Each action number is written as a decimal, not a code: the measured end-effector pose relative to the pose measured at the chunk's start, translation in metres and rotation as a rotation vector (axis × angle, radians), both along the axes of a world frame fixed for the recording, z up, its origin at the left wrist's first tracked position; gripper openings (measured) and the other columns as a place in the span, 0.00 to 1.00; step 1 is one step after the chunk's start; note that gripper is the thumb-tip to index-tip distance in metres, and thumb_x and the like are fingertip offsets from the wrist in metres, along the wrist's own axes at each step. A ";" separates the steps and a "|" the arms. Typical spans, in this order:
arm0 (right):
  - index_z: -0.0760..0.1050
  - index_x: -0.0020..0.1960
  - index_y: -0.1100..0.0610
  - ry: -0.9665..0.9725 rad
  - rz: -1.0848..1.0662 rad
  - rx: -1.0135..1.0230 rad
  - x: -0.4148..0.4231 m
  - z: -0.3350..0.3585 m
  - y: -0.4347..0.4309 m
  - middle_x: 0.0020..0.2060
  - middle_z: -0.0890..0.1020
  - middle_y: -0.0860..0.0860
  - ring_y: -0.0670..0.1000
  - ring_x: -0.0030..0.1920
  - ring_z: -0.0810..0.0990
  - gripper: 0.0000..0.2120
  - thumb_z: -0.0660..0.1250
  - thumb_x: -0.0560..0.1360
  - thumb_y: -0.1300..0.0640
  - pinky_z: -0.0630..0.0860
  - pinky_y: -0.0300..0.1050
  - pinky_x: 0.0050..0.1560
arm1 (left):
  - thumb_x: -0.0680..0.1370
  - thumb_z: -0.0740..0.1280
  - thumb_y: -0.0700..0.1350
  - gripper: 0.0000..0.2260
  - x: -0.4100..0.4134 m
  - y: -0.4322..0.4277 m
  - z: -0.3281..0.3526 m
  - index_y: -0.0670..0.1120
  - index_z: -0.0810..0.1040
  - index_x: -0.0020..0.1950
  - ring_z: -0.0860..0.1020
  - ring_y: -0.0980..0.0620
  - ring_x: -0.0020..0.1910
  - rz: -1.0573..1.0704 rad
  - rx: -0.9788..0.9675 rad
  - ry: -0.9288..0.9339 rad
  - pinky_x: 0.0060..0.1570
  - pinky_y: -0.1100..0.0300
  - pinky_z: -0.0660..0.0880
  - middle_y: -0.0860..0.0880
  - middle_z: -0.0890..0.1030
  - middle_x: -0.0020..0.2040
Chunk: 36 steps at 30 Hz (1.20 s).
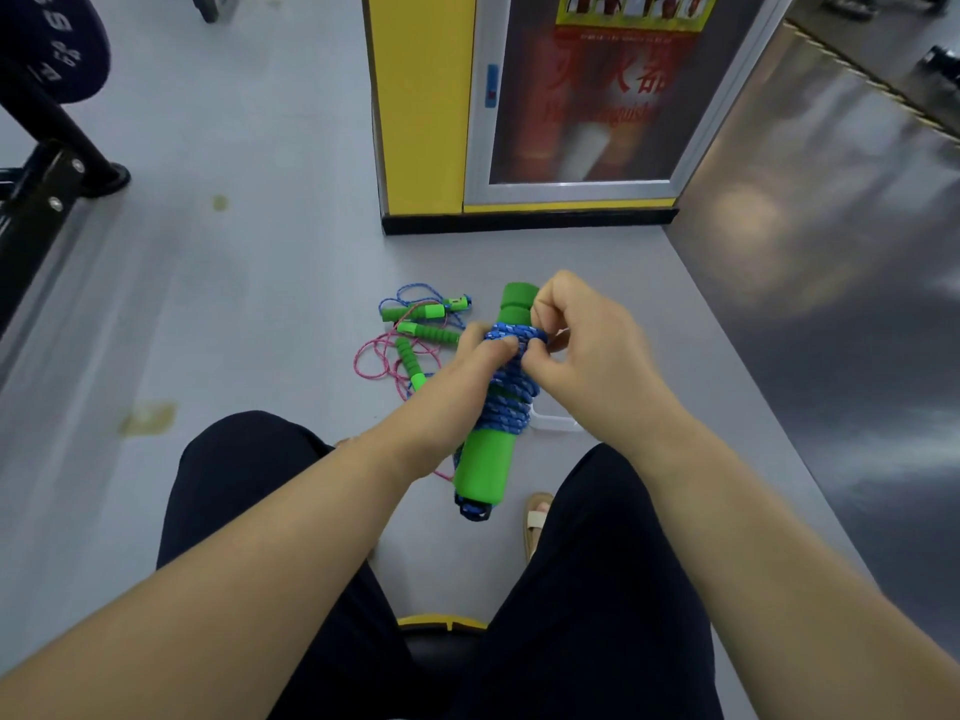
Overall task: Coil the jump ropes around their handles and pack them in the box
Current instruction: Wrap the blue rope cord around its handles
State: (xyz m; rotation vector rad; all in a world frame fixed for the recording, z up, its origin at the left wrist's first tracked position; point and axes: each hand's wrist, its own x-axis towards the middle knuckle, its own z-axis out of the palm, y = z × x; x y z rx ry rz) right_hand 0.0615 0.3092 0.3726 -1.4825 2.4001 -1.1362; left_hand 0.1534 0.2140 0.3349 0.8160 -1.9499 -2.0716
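**Item:** pair of thick green foam handles (485,467) wound with blue-and-white braided rope (511,402), held tilted above the grey floor (234,278), out in front of the person's knees
**Left hand** (467,371): grips the coiled middle from the left, thumb lying across the turns
**Right hand** (587,345): narrow, thumb and fingertips pinching the rope at the top turn, just under the handles' upper end
**Loose stock:** tangle of pink cord (374,356) and thin blue cord (410,293) with slim ribbed green grips (428,332), on the floor just beyond the left hand
**Edges:** yellow cabinet with glazed door (421,122) beyond the tangle and apart from it; black metal frame (47,200) far left; dark glossy strip (831,252) along the right
**Open room:** bare floor left of the tangle
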 end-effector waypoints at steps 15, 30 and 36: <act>0.63 0.39 0.45 -0.225 0.066 -0.121 -0.009 -0.008 -0.002 0.41 0.78 0.53 0.49 0.42 0.77 0.19 0.66 0.73 0.67 0.77 0.48 0.43 | 0.79 0.58 0.55 0.09 0.000 0.006 0.010 0.52 0.71 0.52 0.81 0.48 0.39 0.184 -0.001 -0.041 0.44 0.49 0.79 0.48 0.79 0.44; 0.66 0.38 0.43 -0.093 0.091 -0.040 -0.011 -0.002 0.004 0.39 0.80 0.49 0.47 0.32 0.77 0.19 0.69 0.70 0.65 0.76 0.37 0.34 | 0.78 0.58 0.59 0.15 0.004 0.004 0.013 0.52 0.69 0.57 0.82 0.45 0.45 0.078 -0.051 -0.173 0.50 0.45 0.78 0.46 0.80 0.47; 0.63 0.37 0.42 -0.075 0.033 -0.131 -0.004 -0.009 0.001 0.38 0.80 0.51 0.51 0.37 0.77 0.20 0.68 0.70 0.64 0.76 0.49 0.35 | 0.77 0.59 0.60 0.14 0.008 0.003 0.011 0.52 0.69 0.56 0.82 0.48 0.40 0.056 -0.103 -0.187 0.39 0.53 0.78 0.48 0.80 0.45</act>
